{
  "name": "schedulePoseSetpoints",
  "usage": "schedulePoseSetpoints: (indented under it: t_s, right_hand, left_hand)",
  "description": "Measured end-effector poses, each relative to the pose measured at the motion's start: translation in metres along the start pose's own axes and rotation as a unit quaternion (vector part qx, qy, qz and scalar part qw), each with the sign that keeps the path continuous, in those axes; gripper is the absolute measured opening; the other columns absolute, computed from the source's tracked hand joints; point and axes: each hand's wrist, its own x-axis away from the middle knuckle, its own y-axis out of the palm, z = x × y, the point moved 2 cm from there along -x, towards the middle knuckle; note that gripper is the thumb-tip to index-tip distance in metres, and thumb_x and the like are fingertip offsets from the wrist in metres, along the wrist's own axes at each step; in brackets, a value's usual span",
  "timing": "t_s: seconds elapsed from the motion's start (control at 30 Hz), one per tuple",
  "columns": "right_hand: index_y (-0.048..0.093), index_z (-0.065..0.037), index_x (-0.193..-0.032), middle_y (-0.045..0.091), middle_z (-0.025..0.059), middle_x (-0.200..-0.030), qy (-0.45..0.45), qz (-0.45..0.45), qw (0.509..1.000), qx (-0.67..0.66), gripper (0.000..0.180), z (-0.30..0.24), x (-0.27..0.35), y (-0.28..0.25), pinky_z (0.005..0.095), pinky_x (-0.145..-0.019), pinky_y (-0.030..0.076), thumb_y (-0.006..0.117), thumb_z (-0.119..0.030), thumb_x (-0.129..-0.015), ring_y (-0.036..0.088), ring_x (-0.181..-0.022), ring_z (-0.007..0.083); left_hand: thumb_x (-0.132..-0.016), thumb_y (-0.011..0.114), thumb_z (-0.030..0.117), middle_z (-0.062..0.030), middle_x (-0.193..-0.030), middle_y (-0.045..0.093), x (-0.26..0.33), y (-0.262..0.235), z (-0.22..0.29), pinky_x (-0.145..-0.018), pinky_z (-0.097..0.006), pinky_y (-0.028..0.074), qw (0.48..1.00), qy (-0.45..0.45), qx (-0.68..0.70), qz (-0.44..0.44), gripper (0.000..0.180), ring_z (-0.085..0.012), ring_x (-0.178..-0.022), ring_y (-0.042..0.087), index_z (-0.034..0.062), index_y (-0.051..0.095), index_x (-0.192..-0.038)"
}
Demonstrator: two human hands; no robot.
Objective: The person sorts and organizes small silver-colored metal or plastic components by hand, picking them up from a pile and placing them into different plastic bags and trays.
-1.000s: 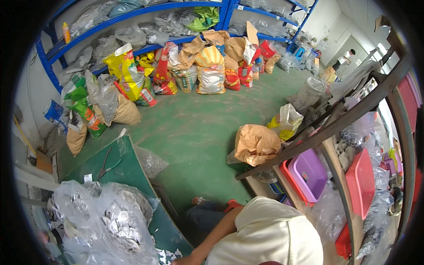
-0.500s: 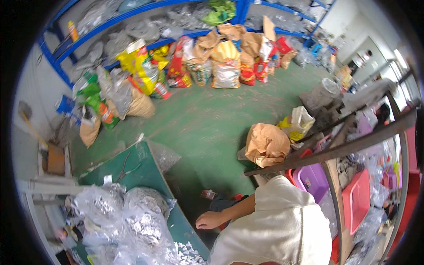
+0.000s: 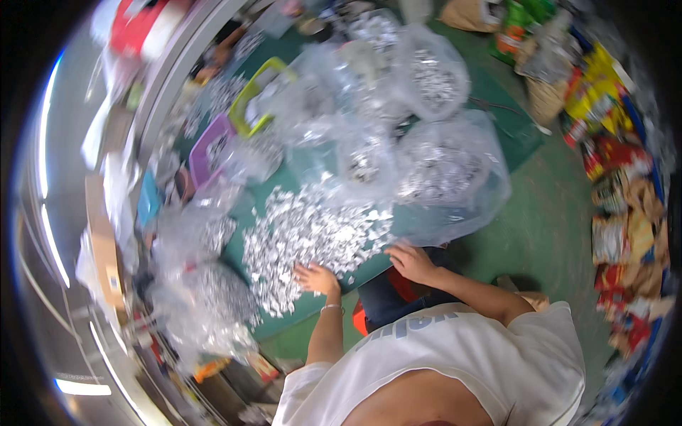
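A broad heap of small silvery flakes or parts [image 3: 320, 231] is spread over the green table [image 3: 298, 312]. My left hand [image 3: 317, 279] lies on the near edge of this heap, fingers apart and holding nothing. By the table's near edge, right of the heap, rests my right hand [image 3: 413, 263]; its fingers look stretched out, with nothing seen in them. A large see-through plastic bag [image 3: 455, 170] of similar silvery pieces lies just beyond it. What exactly the small pieces are cannot be made out.
More filled plastic bags [image 3: 206, 298] stand at the left. Past the heap sit a purple basket [image 3: 206, 153] and a yellow-green basket [image 3: 250, 96]. Another person's hand [image 3: 208, 73] shows at the far left. Sacks [image 3: 611, 170] line the right side of the green floor.
My view has swung from the room and shelves round to the tabletop. Both hands now show at the table; before, only one hand was visible, beside the table edge.
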Motion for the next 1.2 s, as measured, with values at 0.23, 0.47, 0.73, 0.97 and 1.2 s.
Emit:
schedulePoseSetpoints:
  t_s: [0.23,0.47,0.73,0.97,1.2]
  right_hand:
    - [0.054,0.002,-0.109,0.046,0.0146,-0.118,-0.154,-0.049,0.982,0.097,0.039,-0.013,-0.086,0.059,0.0442,-0.095,0.034,0.061,-0.011,-0.073,0.039,-0.115,0.0321]
    - [0.045,0.003,-0.12,0.035,0.0271,-0.129,-0.06,0.043,0.958,0.276,0.058,-0.017,-0.164,0.133,0.0509,-0.098,0.026,0.059,-0.036,-0.08,0.031,-0.122,0.0415]
    - [0.052,0.001,-0.11,0.043,0.0207,-0.12,-0.066,0.086,0.976,0.19,0.046,-0.041,-0.159,0.153,0.0476,-0.095,0.03,0.062,-0.03,-0.077,0.038,-0.114,0.0388]
    - [0.058,0.0,-0.101,0.052,0.0152,-0.106,-0.066,0.122,0.985,0.098,0.028,-0.02,-0.179,0.133,0.0418,-0.08,0.039,0.062,-0.005,-0.073,0.049,-0.097,0.0327]
    - [0.058,-0.002,-0.094,0.049,0.0105,-0.112,-0.066,0.148,0.927,0.34,0.025,-0.002,-0.248,0.141,0.0433,-0.089,0.032,0.064,-0.009,-0.071,0.042,-0.108,0.0312]
  left_hand:
    - [-0.092,0.035,0.034,-0.0165,-0.144,0.022,0.006,-0.015,0.009,-0.103,-0.058,0.014,0.999,0.031,0.017,-0.003,0.051,-0.043,-0.131,0.013,0.0068,0.031,-0.135]
    - [-0.091,0.035,0.03,-0.0207,-0.143,0.019,0.0,-0.025,0.013,-0.103,-0.058,0.011,0.998,0.05,0.023,-0.029,0.052,-0.0455,-0.131,0.011,0.0037,0.028,-0.136]
    - [-0.089,0.039,0.027,-0.0225,-0.142,0.018,0.001,-0.036,0.014,-0.102,-0.058,0.011,0.991,0.057,0.085,-0.089,0.054,-0.0496,-0.129,0.01,0.0017,0.027,-0.135]
    - [-0.076,0.052,0.01,-0.0243,-0.138,0.024,-0.013,-0.053,-0.021,-0.102,-0.058,0.007,0.912,0.186,0.349,-0.112,0.057,-0.0495,-0.128,0.013,0.0004,0.034,-0.129]
    - [-0.076,0.051,0.0,-0.0193,-0.13,0.037,-0.123,-0.037,0.052,-0.103,-0.051,0.017,0.884,0.293,0.352,-0.097,0.045,-0.0399,-0.123,0.03,0.0005,0.044,-0.12]
